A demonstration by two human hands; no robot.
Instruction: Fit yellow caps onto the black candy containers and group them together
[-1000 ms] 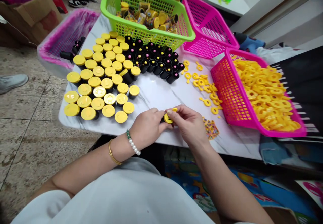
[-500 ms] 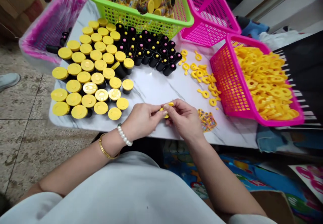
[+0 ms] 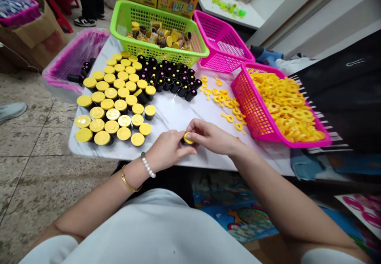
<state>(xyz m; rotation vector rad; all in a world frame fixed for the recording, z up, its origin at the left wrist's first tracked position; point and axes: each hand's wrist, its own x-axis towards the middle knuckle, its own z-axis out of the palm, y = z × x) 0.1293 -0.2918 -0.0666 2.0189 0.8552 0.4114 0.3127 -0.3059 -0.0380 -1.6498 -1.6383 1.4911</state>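
Two hands on one little piece right now: the left hand (image 3: 170, 147) cradles a black cup (image 3: 183, 141), its thumb out along the near side, while the right hand (image 3: 205, 135) pinches the yellow cap (image 3: 188, 138) on top, all just over the table's (image 3: 166, 115) near edge. Half a second ago that yellow bit was edge-on in the fingertips; now it's facing up over the cup, so I'd guess this one's nearly together. Can't tell if it's fully seated, fingers are in the way. Container-wise, the green basket (image 3: 160, 52) at the back has a jumble of yellow-lidded tubs (image 3: 169, 41), the pink basket (image 3: 253, 113) on the right is heaped with yellow ring pieces (image 3: 279, 105), and the plastic-lined basket (image 3: 56, 69) off to the left has a few dark cups (image 3: 75, 79) in it.
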